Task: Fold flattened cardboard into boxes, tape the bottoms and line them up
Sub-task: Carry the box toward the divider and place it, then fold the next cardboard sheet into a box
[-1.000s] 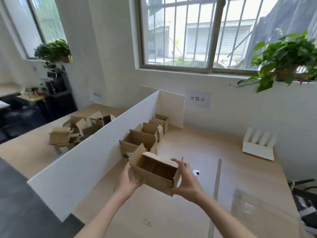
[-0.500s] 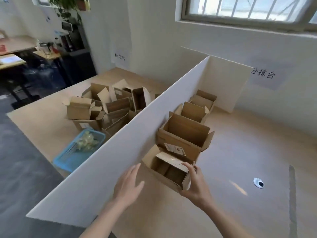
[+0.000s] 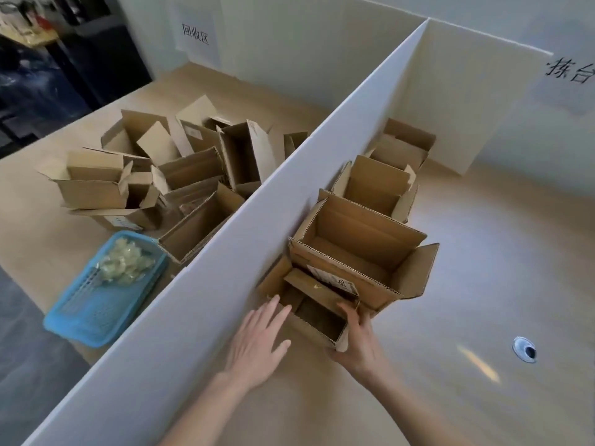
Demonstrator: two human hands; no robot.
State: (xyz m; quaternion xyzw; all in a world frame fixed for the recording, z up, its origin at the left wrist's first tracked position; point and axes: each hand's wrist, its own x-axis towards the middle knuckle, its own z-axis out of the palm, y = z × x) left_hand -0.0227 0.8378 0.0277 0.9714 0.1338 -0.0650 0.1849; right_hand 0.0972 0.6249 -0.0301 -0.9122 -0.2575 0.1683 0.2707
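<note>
Cardboard box [image 3: 317, 312] sits against the white divider [image 3: 206, 272], nearest in its row, right hand [image 3: 359, 341] gripping its corner, left hand [image 3: 257, 341] flat, fingers spread, beside it.

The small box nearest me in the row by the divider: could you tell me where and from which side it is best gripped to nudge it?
Grip the small box at its near right corner wall, from the open table side, as the right hand does. The white divider blocks its left, and the larger box sits close behind. The left hand can steady the near left edge.
</note>
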